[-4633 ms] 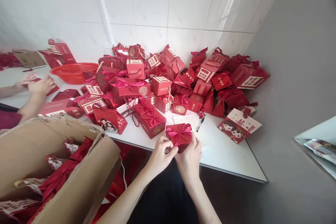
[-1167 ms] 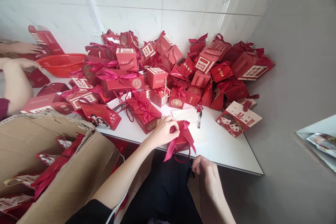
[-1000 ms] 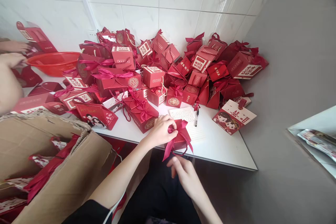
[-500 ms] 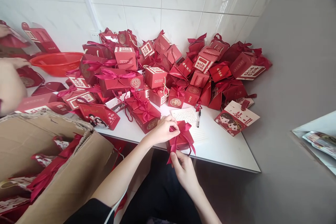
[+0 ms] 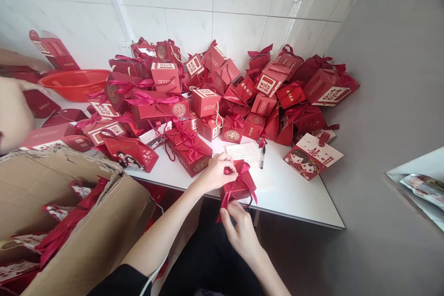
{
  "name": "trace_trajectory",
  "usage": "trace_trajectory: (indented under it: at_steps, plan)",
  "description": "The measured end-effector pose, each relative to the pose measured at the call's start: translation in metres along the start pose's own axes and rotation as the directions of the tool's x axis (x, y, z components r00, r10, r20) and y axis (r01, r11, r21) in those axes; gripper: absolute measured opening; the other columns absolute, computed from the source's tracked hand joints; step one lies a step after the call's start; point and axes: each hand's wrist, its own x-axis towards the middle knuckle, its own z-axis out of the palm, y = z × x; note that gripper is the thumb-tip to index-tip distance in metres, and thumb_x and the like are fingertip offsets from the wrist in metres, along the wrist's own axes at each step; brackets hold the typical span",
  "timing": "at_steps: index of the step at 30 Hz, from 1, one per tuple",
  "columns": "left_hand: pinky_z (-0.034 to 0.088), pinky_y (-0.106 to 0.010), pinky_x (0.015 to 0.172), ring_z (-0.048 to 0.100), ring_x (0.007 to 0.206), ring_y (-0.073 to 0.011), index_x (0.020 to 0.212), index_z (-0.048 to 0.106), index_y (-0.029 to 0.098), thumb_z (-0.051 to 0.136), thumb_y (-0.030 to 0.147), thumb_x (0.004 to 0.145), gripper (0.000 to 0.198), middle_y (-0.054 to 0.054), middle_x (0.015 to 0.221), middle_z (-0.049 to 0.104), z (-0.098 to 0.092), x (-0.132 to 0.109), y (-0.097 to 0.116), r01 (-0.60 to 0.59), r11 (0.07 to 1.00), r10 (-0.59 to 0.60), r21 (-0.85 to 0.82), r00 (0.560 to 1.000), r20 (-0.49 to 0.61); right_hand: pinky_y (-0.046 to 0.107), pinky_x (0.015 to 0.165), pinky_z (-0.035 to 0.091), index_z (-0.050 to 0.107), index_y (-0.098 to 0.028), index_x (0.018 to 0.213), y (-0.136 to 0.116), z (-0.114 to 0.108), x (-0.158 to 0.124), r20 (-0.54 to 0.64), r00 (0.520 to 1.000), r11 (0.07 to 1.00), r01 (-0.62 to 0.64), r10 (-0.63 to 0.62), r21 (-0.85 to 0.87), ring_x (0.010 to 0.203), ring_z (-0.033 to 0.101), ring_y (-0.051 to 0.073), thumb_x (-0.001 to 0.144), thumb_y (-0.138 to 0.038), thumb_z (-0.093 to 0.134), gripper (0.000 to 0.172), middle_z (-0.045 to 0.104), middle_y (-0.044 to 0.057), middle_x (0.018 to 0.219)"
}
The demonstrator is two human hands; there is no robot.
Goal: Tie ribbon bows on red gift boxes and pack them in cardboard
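A small red gift box (image 5: 244, 185) sits at the front edge of the white table, tied with a dark pink ribbon (image 5: 243, 169). My left hand (image 5: 222, 172) pinches the ribbon at the bow on top of the box. In front of the box, my right hand (image 5: 238, 225) has thumb and fingers closed on a ribbon tail that hangs over the near side. A larger red gift box (image 5: 189, 150) with its own bow stands just left of my left hand. Behind the small box lie a sheet of written paper (image 5: 243, 153) and a black pen (image 5: 262, 157).
Many red gift boxes (image 5: 206, 101) are heaped along the tiled wall. An orange-red basin (image 5: 74, 84) stands at the left, beside another person's arm (image 5: 15, 111). A cardboard carton (image 5: 114, 212) with red packaging fills the lower left. A grey panel (image 5: 381, 101) bounds the right.
My right hand has moved slightly down and left, drawing the ribbon tail with it. My left hand stays at the bow. The other person's hands at the left have shifted.
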Motion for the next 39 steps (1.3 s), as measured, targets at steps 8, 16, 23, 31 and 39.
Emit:
trace_trajectory:
  at_steps: [8, 16, 23, 31, 39]
  plan:
    - [0.035, -0.038, 0.091, 0.049, 0.095, -0.0198, 0.067, 0.063, 0.02, 0.06, 0.023, 0.072, 0.006, -0.002, 0.094, 0.054, 0.0, -0.001, -0.001, 0.002, 1.0, -0.002, -0.002, 1.0, 0.028, 0.028, 0.056, 0.037, 0.058, -0.017, 0.064, 0.027, -0.037, -0.012, -0.09, 0.886, 0.84, -0.393, 0.455, 0.374, 0.052, 0.048, 0.016, 0.088, -0.057, 0.017, 0.062, 0.047, 0.001, 0.05]
    - [0.037, -0.035, 0.09, 0.049, 0.094, -0.0191, 0.068, 0.062, 0.019, 0.06, 0.022, 0.072, 0.006, -0.002, 0.093, 0.052, -0.004, 0.003, -0.003, -0.044, 0.998, 0.047, -0.042, 0.997, 0.053, 0.025, 0.053, 0.034, 0.05, -0.018, 0.058, 0.02, -0.046, 0.007, -0.081, 0.923, 0.894, -0.339, 0.376, 0.295, 0.053, 0.042, 0.013, 0.082, -0.052, 0.045, 0.042, 0.043, -0.002, 0.052]
    - [0.039, -0.031, 0.085, 0.049, 0.09, -0.0174, 0.066, 0.062, 0.018, 0.061, 0.021, 0.071, 0.006, -0.002, 0.089, 0.05, -0.009, 0.009, -0.007, -0.112, 0.989, 0.121, -0.091, 0.987, 0.101, 0.025, 0.057, 0.034, 0.051, -0.018, 0.058, 0.031, -0.057, 0.002, -0.039, 0.961, 0.937, -0.255, 0.272, 0.239, 0.059, 0.044, 0.014, 0.084, -0.047, 0.044, 0.04, 0.044, 0.0, 0.06]
    - [0.04, -0.032, 0.085, 0.05, 0.091, -0.0178, 0.067, 0.063, 0.018, 0.061, 0.022, 0.071, 0.006, -0.003, 0.091, 0.051, -0.007, 0.009, -0.008, -0.099, 0.988, 0.111, -0.117, 0.989, 0.101, 0.026, 0.057, 0.035, 0.051, -0.018, 0.054, 0.038, -0.054, 0.002, -0.043, 0.977, 0.932, -0.186, 0.209, 0.311, 0.06, 0.044, 0.015, 0.084, -0.044, 0.046, 0.04, 0.041, 0.0, 0.057]
    - [0.04, -0.032, 0.089, 0.053, 0.097, -0.0175, 0.086, 0.058, 0.02, 0.057, 0.027, 0.075, 0.012, -0.003, 0.098, 0.057, -0.014, -0.01, -0.002, -0.121, 0.969, 0.084, -0.215, 0.981, -0.176, 0.029, 0.066, 0.039, 0.058, -0.019, 0.075, 0.04, -0.093, 0.031, -0.245, 0.933, 0.959, -0.227, 0.264, 0.167, 0.067, 0.05, 0.017, 0.087, -0.054, 0.03, 0.046, 0.05, 0.001, 0.064]
